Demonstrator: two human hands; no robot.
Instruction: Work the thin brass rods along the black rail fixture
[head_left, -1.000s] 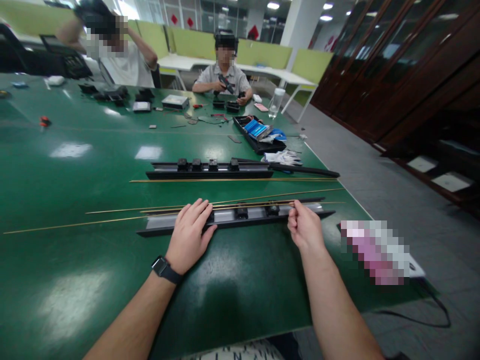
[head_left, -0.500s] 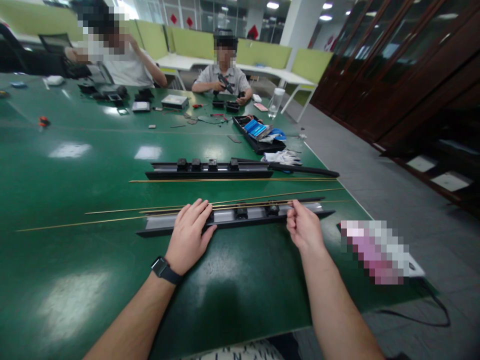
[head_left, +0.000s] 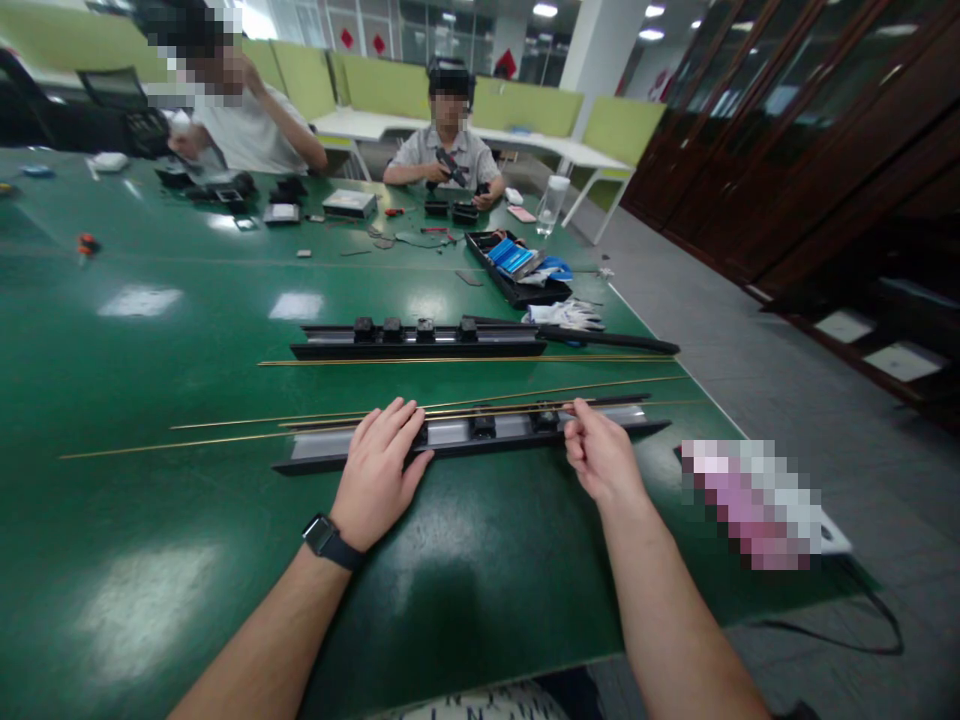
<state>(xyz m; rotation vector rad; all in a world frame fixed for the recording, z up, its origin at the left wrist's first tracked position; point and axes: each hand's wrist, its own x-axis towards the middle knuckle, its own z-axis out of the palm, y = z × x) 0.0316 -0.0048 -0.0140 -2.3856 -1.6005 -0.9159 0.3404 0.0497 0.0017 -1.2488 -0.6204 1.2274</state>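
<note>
Head view: left hand (head_left: 379, 470) lies flat, fingers spread, pressing on the near rail (head_left: 465, 437) at mid-table (head_left: 150, 330). Right hand (head_left: 600, 458) pinches a thin brass rod (head_left: 225, 437) at the rail's right end (rod runs left along the rail's far edge). Second rail (head_left: 420, 340) lies farther back, more rods between.

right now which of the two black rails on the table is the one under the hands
The nearer black rail: the left hand lies flat on it and the right hand pinches a brass rod at it. The farther rail lies untouched.
</note>
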